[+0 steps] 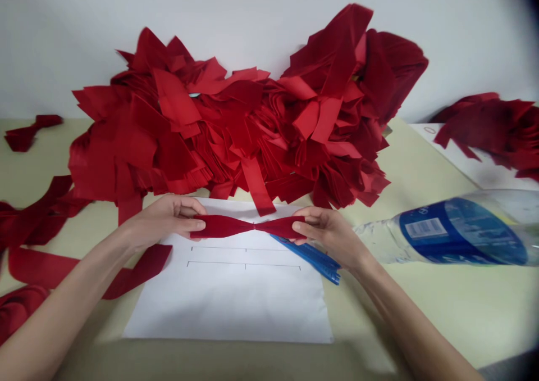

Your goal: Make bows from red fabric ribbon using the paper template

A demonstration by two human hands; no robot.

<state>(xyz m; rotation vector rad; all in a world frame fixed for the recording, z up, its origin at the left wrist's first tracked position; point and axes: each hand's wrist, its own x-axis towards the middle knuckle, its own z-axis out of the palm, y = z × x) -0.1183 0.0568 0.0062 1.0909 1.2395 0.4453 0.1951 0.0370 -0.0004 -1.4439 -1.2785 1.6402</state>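
Between my two hands a dark red ribbon piece [227, 227] is stretched level, pinched narrow in its middle like a bow. My left hand [174, 221] grips its left end, thumb on top. The right end is held by my right hand [322, 229] between thumb and fingers. Below the ribbon lies a white paper sheet [227, 308] with ruled lines and tick marks. A blue tool with long handles [314, 257] rests on the sheet's right side, partly hidden by the ribbon and my right hand.
A large heap of red ribbon pieces [236, 128] stands against the white wall. More red strips [46, 266] lie at left. On the right, a clear bottle with a blue label [461, 232] lies on its side; behind it, another red pile [501, 128] sits on white paper.
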